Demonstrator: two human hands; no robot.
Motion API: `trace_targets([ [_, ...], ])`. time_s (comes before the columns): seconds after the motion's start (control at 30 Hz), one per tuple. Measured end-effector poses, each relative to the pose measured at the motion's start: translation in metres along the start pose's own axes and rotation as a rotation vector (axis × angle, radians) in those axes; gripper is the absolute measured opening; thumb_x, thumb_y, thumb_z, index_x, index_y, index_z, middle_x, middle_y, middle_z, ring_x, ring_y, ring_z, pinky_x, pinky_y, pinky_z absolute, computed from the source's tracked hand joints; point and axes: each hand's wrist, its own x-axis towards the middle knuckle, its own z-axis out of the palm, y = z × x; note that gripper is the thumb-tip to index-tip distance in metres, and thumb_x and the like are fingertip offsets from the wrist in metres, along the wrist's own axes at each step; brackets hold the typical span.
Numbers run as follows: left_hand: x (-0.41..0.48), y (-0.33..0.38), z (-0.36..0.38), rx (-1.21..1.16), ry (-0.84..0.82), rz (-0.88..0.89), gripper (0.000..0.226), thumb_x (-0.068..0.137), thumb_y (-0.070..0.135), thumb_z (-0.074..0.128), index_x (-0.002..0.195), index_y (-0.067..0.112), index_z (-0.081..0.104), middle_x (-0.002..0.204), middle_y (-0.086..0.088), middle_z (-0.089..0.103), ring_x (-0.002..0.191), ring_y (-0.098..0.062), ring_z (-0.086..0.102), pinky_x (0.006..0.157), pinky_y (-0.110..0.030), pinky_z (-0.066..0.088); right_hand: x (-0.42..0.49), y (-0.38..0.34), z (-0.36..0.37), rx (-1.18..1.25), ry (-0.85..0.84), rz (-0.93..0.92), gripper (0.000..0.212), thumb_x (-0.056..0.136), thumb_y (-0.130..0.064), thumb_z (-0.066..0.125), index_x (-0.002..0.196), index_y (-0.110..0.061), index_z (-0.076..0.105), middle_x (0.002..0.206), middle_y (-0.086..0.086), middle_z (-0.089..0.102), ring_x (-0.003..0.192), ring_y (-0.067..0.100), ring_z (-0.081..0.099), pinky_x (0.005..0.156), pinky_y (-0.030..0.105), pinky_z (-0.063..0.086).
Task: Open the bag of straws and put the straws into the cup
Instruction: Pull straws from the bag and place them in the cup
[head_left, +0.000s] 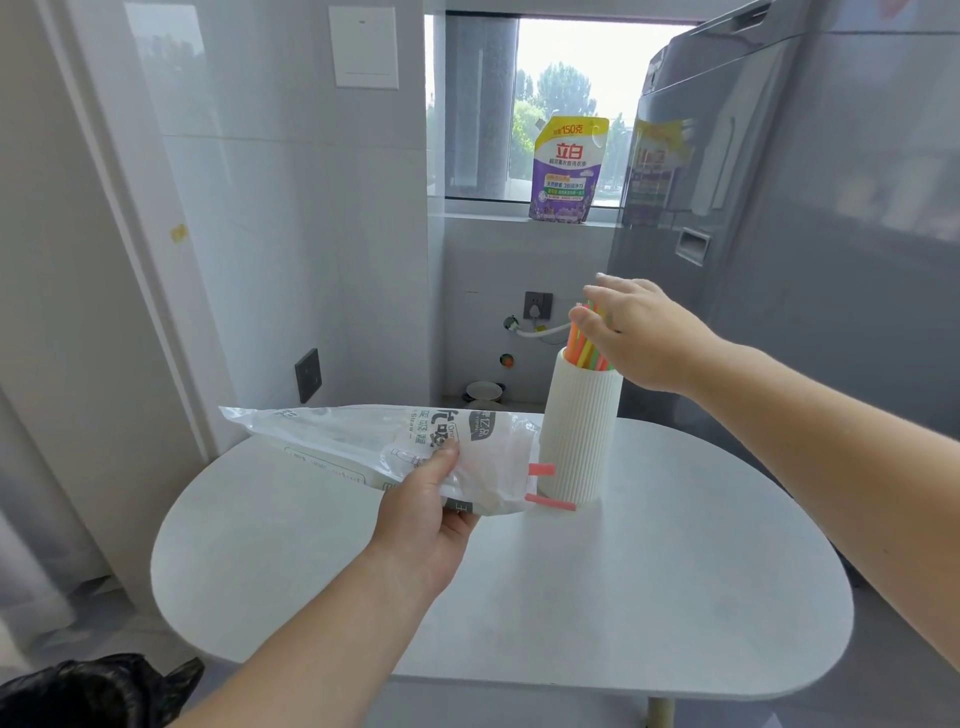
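Straws (584, 345): a bright bunch stands upright in the ribbed white cup (579, 431), tops fanned above the rim. Right hand (641, 332) is at those tops, fingers (584, 317) spread loosely; thumb and forefinger touch the tips, but I cannot tell whether any straw is actually pinched or merely being patted level. Left hand (428, 512) holds the bag (395, 447) closed in a firm grip near its open end, thumb on top, the bag lying roughly level just above the desk (675, 597) with its mouth toward the cup. Two pink straws (550, 503) poke out of the mouth, just beside the cup's base.

Judgement: most of the load is in; two stragglers remain. To finish well, settle the standing bunch so it leans against the far wall and leaves a gap at the near rim. Then pinch both pink ends together, draw them straight out along the bag's length while the left hand keeps the film taut, and feed them in upright. The cup is tall and narrow; a sideways nudge from the bag could tip it, so keep the bag clear.
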Motion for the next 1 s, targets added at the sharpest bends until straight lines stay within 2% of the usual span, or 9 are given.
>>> trace_targets([
  [0.07, 0.0, 0.001, 0.0, 0.002, 0.001, -0.002, 0.039, 0.093, 0.006, 0.068, 0.132, 0.012, 0.063, 0.098, -0.004, 0.081, 0.078, -0.017, 0.078, 0.056, -0.031, 0.061, -0.003, 0.002, 0.0, 0.041, 0.074, -0.006, 0.061, 0.104, -0.051, 0.034, 0.156, -0.019, 0.031, 0.166, 0.005, 0.024, 0.153, 0.029, 0.018, 0.119, 0.05, 0.025],
  [0.13, -0.001, 0.001, 0.0, 0.013, -0.008, -0.003, 0.036, 0.093, 0.007, 0.068, 0.129, 0.012, 0.065, 0.097, -0.004, 0.081, 0.078, -0.017, 0.078, 0.056, -0.032, 0.062, -0.011, 0.0, -0.002, 0.104, 0.257, -0.018, 0.057, 0.104, -0.046, 0.038, 0.154, -0.02, 0.035, 0.163, 0.004, 0.031, 0.151, 0.027, 0.021, 0.118, 0.047, 0.026],
  [0.23, -0.003, 0.003, 0.001, 0.05, -0.023, 0.013, 0.026, 0.094, 0.008, 0.067, 0.12, 0.012, 0.068, 0.093, -0.002, 0.081, 0.076, -0.014, 0.078, 0.063, -0.033, 0.064, -0.037, -0.012, 0.002, 0.28, 0.547, -0.041, 0.039, 0.102, -0.036, 0.042, 0.133, -0.016, 0.056, 0.136, 0.006, 0.055, 0.131, 0.027, 0.042, 0.107, 0.045, 0.04],
  [0.3, -0.004, 0.004, 0.003, 0.084, -0.038, 0.045, 0.023, 0.094, 0.008, 0.067, 0.116, 0.013, 0.069, 0.093, -0.001, 0.081, 0.077, -0.014, 0.077, 0.071, -0.035, 0.064, -0.062, -0.025, 0.017, 0.607, 0.585, 0.037, 0.031, 0.101, -0.037, 0.038, 0.112, -0.02, 0.063, 0.115, 0.002, 0.062, 0.115, 0.027, 0.054, 0.097, 0.049, 0.047],
  [0.4, -0.007, 0.005, 0.006, 0.155, -0.064, 0.108, 0.024, 0.094, 0.011, 0.068, 0.117, 0.015, 0.07, 0.1, -0.003, 0.08, 0.084, -0.016, 0.077, 0.075, -0.038, 0.063, -0.095, -0.045, 0.045, 1.327, 0.376, 0.559, 0.041, 0.103, -0.046, 0.037, 0.111, -0.016, 0.064, 0.104, 0.008, 0.067, 0.104, 0.031, 0.064, 0.094, 0.049, 0.053],
  [0.5, -0.013, 0.003, 0.009, 0.251, -0.099, 0.168, 0.027, 0.095, 0.013, 0.068, 0.122, 0.014, 0.069, 0.11, -0.006, 0.079, 0.096, -0.021, 0.076, 0.074, -0.038, 0.063, -0.121, -0.058, 0.071, 1.717, 0.017, 0.951, 0.055, 0.103, -0.054, 0.037, 0.119, -0.007, 0.06, 0.109, 0.019, 0.069, 0.1, 0.036, 0.068, 0.091, 0.049, 0.055],
  [0.67, -0.022, 0.0, 0.013, 0.467, -0.237, 0.291, 0.036, 0.096, 0.008, 0.065, 0.129, 0.019, 0.065, 0.118, -0.001, 0.076, 0.108, -0.022, 0.072, 0.092, -0.048, 0.059, -0.136, -0.073, 0.079, 1.953, -0.024, 0.982, 0.055, 0.106, -0.048, 0.034, 0.116, -0.003, 0.064, 0.103, 0.022, 0.076, 0.098, 0.037, 0.074, 0.088, 0.049, 0.058],
  [0.83, -0.023, -0.003, 0.01, 0.628, -0.336, 0.342, 0.042, 0.083, 0.016, 0.07, 0.125, 0.019, 0.068, 0.118, -0.004, 0.076, 0.11, -0.026, 0.072, 0.099, -0.056, 0.054, -0.139, -0.081, 0.085, 1.974, -0.048, 0.991, 0.05, 0.107, -0.046, 0.033, 0.119, -0.012, 0.068, 0.108, 0.016, 0.077, 0.103, 0.035, 0.072, 0.087, 0.047, 0.058],
  [1.0, -0.02, 0.0, 0.007, 0.666, -0.358, 0.38, 0.043, 0.082, 0.014, 0.071, 0.124, 0.021, 0.069, 0.119, -0.002, 0.076, 0.113, -0.024, 0.07, 0.101, -0.057, 0.052, -0.139, -0.073, 0.094, 1.908, -0.106, 1.025, 0.064, 0.104, -0.055, 0.03, 0.117, -0.006, 0.069, 0.097, 0.017, 0.076, 0.082, 0.033, 0.069, 0.069, 0.04, 0.054],
])
